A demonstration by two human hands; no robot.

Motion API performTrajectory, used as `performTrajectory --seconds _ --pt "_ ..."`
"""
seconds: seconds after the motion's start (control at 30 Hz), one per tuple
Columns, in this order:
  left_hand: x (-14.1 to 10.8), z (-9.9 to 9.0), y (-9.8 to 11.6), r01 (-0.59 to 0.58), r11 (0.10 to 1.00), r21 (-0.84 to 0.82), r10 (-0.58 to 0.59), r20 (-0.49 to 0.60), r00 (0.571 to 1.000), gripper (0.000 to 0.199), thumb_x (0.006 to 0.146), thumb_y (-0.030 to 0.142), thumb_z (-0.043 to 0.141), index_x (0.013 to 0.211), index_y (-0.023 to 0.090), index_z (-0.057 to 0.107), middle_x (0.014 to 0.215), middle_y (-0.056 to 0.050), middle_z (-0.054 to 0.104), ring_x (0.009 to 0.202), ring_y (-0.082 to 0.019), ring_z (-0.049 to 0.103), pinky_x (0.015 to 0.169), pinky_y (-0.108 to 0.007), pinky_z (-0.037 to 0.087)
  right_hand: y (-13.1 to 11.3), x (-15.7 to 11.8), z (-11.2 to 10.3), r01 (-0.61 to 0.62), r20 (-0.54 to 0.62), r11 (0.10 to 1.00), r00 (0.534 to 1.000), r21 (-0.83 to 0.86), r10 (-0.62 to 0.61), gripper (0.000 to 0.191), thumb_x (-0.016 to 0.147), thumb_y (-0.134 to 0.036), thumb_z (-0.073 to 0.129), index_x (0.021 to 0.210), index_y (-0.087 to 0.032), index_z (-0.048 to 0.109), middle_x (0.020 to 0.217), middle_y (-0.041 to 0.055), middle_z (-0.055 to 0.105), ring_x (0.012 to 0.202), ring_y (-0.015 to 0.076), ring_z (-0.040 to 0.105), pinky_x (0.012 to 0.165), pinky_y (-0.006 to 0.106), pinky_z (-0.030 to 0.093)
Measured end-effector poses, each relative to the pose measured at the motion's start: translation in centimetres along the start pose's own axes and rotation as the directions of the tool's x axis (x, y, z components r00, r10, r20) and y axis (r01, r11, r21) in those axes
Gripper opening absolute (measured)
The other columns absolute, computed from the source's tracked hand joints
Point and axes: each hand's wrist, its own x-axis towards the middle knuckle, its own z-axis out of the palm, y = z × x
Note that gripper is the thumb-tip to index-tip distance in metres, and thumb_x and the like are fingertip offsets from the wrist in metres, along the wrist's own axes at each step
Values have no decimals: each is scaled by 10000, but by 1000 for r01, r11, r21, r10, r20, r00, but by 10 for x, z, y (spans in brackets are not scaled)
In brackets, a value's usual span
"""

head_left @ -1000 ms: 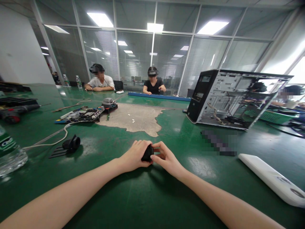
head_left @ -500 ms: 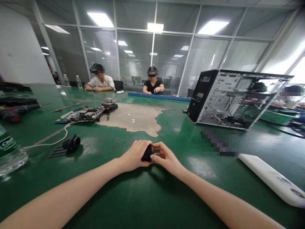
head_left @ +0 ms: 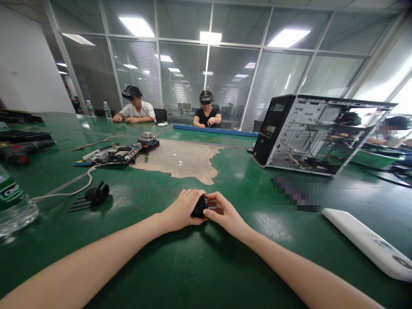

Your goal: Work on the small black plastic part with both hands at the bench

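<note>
Both hands meet around a small black object [head_left: 198, 207] at the middle of the green table [head_left: 154, 266]. My left hand [head_left: 183, 209] wraps it from the left, fingers over the top and thumb below. On the right side, my right hand [head_left: 223, 213] grips its edge between thumb and fingers. What the black object is cannot be made out. A black plastic part with prongs [head_left: 96, 194] lies to the left, apart from my hands. Beyond my hands is a bare greyish patch [head_left: 183, 161] with small white scraps.
An open computer case [head_left: 277, 128] stands at the right, with a white device [head_left: 363, 240] nearer me. Circuit boards [head_left: 116, 153], a cable and a water bottle [head_left: 14, 204] are at left. Two people sit opposite; another person is at far right.
</note>
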Motion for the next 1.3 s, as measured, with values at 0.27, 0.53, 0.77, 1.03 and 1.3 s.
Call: performTrajectory --seconds 0.27,0.53,0.77,1.03,1.3 --pt "0 1 0 -2 1000 2 2 -16 1000 540 665 334 614 1102 180 338 1018 -67 507 897 -236 467 772 -358 338 -1 -1 0 71 -43 997 997 12 -71 179 746 -264 559 900 -212 484 913 14 515 928 158 531 714 274 485" --pt "0 0 0 -1 1000 -8 1 -4 1000 546 656 328 625 1105 189 347 1001 -61 511 899 -238 471 767 -353 338 0 0 -1 -5 -1 1000 1000 -22 5 270 743 -251 560 990 -201 464 929 34 536 861 151 541 709 295 489" --pt "0 2 -1 1 1000 -1 -1 -29 1000 535 657 334 615 1097 191 346 998 -62 514 893 -238 480 769 -356 336 -4 -2 0 99 -67 991 992 -86 -105 163 750 -244 547 903 -216 497 916 14 514 906 153 534 720 276 479" --pt "0 1 -1 -6 1000 3 6 -17 1000 530 659 340 619 1092 189 353 993 -63 513 894 -238 475 767 -356 338 -3 -1 1 -19 -29 999 999 -40 18 270 756 -270 536 1007 -200 464 934 39 535 847 150 541 703 299 491" --pt "0 2 -2 -1 1000 0 1 -18 1000 524 658 336 612 1089 189 352 1003 -69 514 888 -241 478 764 -358 338 -4 -2 0 98 -54 991 993 -89 -103 163 757 -247 535 915 -221 501 935 16 515 906 153 541 733 281 473"
